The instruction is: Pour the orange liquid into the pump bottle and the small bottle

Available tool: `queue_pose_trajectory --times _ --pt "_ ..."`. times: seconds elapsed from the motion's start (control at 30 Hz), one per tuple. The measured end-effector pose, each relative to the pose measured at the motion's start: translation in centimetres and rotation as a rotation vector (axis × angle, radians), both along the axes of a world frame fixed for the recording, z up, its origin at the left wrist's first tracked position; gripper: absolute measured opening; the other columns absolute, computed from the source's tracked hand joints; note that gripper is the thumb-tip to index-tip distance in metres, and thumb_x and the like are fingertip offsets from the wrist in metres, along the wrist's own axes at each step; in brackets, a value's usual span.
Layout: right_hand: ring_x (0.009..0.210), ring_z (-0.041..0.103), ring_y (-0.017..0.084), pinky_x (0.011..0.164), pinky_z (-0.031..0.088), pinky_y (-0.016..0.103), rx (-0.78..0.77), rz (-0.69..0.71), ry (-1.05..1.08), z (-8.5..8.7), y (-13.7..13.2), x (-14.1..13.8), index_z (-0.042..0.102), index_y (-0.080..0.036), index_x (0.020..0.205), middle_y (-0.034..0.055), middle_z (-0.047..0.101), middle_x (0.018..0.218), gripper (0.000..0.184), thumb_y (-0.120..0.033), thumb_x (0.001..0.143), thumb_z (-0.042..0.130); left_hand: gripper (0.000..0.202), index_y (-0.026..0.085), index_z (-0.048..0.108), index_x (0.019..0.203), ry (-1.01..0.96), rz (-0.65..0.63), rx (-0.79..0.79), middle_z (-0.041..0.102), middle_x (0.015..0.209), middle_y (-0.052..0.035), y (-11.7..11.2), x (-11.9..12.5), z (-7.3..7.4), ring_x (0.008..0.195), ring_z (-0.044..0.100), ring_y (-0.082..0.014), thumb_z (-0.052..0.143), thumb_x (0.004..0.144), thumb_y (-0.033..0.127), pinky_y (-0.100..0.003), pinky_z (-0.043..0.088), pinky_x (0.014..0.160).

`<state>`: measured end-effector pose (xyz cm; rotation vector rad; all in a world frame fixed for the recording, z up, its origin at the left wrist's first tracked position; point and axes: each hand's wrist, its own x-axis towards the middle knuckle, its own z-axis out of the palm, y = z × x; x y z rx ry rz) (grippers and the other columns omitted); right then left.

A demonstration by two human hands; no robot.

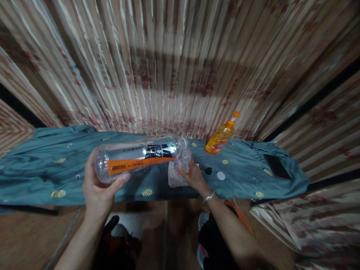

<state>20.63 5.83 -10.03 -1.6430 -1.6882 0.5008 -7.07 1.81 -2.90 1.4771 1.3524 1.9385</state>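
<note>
My left hand [99,187] grips the base of a large clear plastic bottle [137,156] with a silver, black and orange label, held sideways above the table with its neck pointing right. My right hand [192,173] is closed around a small clear bottle [183,159] that meets the big bottle's mouth. A silver bangle sits on my right wrist. A whitish cloth [174,179] lies on the table just under my right hand.
A teal cloth [56,168] with gold dots covers the low table. On it stand an orange pump bottle [221,138], a black cap [208,171], a white cap [221,175] and a dark phone [277,167]. Striped curtains hang behind.
</note>
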Motion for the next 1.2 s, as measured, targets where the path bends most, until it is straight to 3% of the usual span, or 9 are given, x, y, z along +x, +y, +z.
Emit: queue_pose_trajectory --times 0.6,0.77,1.2 --pt "0.098 0.070 0.030 0.084 0.055 0.040 -0.008 0.010 0.026 0.15 0.00 0.01 0.046 -0.013 0.123 0.0142 0.071 0.105 0.056 -0.038 0.078 0.068 0.096 0.029 0.050 0.138 0.004 0.009 -0.014 0.054 0.140 -0.0095 -0.02 -0.02 -0.02 0.128 0.049 -0.0354 0.089 0.050 0.033 -0.055 0.035 0.109" --pt "0.097 0.070 0.029 0.085 0.054 0.042 0.026 0.031 0.041 0.12 -0.08 0.05 0.046 -0.017 0.123 0.0122 0.071 0.106 0.053 -0.034 0.079 0.068 0.096 0.030 0.050 0.137 0.006 0.004 -0.003 0.054 0.140 -0.0081 0.08 -0.03 -0.05 0.128 0.050 -0.0347 0.089 0.050 0.033 -0.053 0.037 0.108" --pt "0.099 0.070 0.029 0.086 0.055 0.039 0.005 0.021 0.034 0.50 -0.19 -0.04 0.048 -0.013 0.122 0.0135 0.071 0.106 0.053 -0.037 0.078 0.067 0.095 0.030 0.051 0.137 -0.002 -0.006 0.006 0.054 0.140 -0.0071 -0.06 0.22 0.31 0.129 0.050 -0.0324 0.089 0.050 0.032 -0.049 0.038 0.109"
